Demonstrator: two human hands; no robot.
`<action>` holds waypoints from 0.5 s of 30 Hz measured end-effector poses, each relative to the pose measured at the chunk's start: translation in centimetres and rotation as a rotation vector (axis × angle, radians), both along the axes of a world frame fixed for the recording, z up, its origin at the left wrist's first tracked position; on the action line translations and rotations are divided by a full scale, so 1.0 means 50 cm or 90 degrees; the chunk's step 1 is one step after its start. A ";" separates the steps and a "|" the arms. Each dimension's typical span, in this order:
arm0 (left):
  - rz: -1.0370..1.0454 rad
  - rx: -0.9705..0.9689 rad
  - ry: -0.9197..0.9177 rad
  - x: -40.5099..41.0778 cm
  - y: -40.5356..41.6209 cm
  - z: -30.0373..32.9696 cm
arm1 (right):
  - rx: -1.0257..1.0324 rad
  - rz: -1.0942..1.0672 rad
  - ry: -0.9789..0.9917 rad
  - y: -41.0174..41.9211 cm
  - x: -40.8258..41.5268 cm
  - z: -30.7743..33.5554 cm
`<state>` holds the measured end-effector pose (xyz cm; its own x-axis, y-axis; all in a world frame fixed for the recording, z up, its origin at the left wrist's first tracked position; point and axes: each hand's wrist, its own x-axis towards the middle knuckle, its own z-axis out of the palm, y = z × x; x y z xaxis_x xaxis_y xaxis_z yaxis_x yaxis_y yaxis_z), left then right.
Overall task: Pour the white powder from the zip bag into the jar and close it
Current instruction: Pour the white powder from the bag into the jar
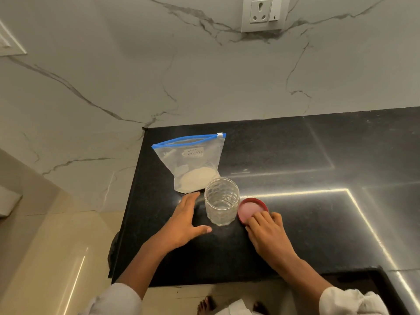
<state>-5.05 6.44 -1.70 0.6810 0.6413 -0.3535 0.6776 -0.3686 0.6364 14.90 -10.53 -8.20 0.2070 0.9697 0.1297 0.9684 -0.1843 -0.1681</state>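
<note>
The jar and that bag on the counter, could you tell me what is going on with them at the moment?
A person stands at a black counter preparing to fill a clear glass jar, which is open and looks empty. The red lid lies beside it, with the right hand resting on its near edge. The left hand lies flat on the counter, left of the jar. Behind stands the zip bag, with the white powder settled at its bottom. Nothing has been poured yet.

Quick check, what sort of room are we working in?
Most likely a home kitchen: a black granite countertop, a marble-look wall with a socket and switch plate, and a zip bag labelled milk powder.
</note>
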 end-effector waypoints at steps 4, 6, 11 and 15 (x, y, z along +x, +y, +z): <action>-0.032 0.065 0.029 -0.039 0.036 0.121 | 0.035 -0.024 0.092 -0.011 0.039 0.052; -0.006 0.156 -0.097 -0.042 0.051 0.196 | 0.127 -0.057 0.159 0.008 0.069 0.104; -0.054 0.435 -0.296 0.080 0.108 0.315 | 0.291 -0.083 0.236 0.137 0.114 0.214; -0.129 0.591 -0.018 0.223 0.174 0.297 | 0.277 -0.063 0.311 0.198 0.102 0.259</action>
